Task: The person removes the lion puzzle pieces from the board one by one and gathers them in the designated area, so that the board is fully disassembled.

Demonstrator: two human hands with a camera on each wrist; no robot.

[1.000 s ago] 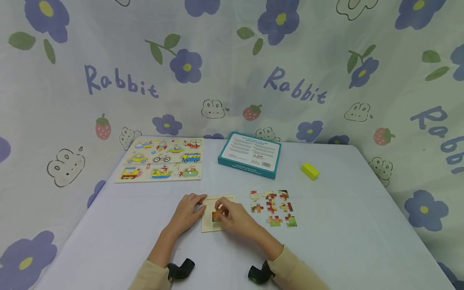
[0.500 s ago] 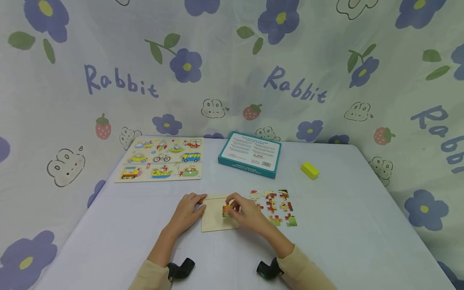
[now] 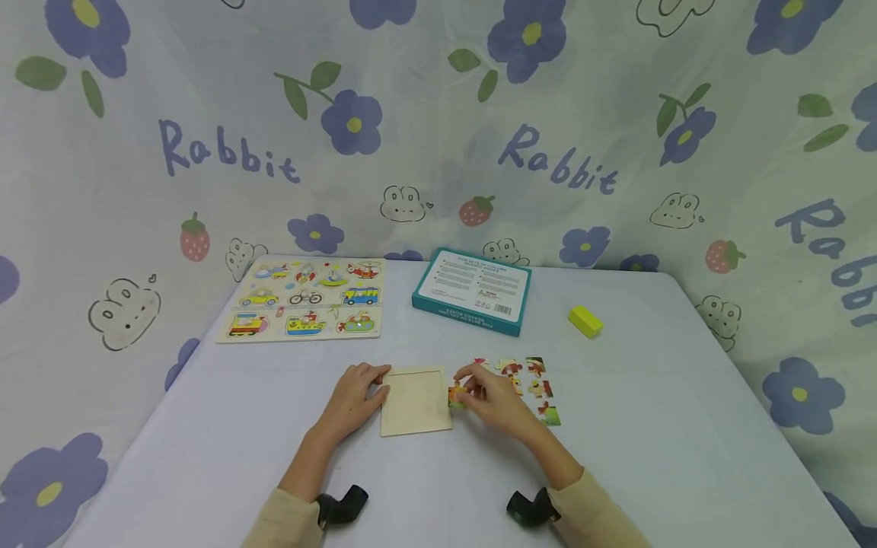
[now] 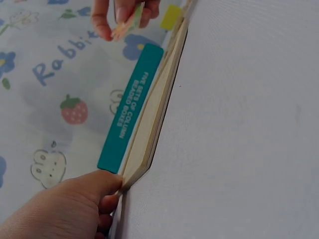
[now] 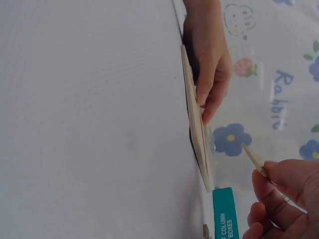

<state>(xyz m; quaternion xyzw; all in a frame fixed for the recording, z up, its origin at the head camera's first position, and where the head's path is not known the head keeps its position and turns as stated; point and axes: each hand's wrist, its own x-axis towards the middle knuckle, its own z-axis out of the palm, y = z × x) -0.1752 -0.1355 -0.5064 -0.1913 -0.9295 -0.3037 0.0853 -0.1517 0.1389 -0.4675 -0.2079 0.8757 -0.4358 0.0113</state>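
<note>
A thin jigsaw piece (image 3: 455,397) with an orange and green print is pinched between the thumb and fingers of my right hand (image 3: 499,402). It is raised just past the right edge of a bare wooden puzzle tray (image 3: 415,405). The right wrist view shows this piece (image 5: 253,158) edge-on, above the table. My left hand (image 3: 352,402) rests at the tray's left side, with thumb and forefinger touching its rim near the far left corner. Loose jigsaw pieces (image 3: 540,390) lie in rows right of the tray, some hidden behind my right hand.
A teal and white box (image 3: 473,291) lies behind the tray. At the back left is a vehicle picture board (image 3: 304,301). A yellow block (image 3: 585,322) sits at the back right. A patterned curtain (image 3: 438,152) hangs behind the white table (image 3: 651,457).
My right hand has carried the pinched jigsaw piece rightward, from over the middle of the tray to beyond its right edge. The left hand has stayed at the tray's left rim.
</note>
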